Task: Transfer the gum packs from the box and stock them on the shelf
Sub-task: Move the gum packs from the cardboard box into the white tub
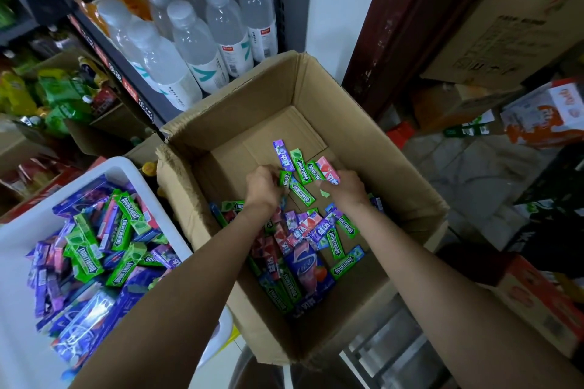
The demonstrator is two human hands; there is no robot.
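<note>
An open cardboard box holds several loose gum packs, green, purple, pink and blue, heaped toward its near side. Both of my hands reach into it. My left hand grips a green gum pack with curled fingers. My right hand holds a pink gum pack at the far edge of the heap. A few more packs lie just beyond my fingers, among them a purple pack. At the left a white bin is full of gum packs of the same kinds.
A dark shelf with clear water bottles rises behind the box. Snack bags and bottles crowd the lower left. Cardboard cartons and printed boxes stand at the right on a tiled floor.
</note>
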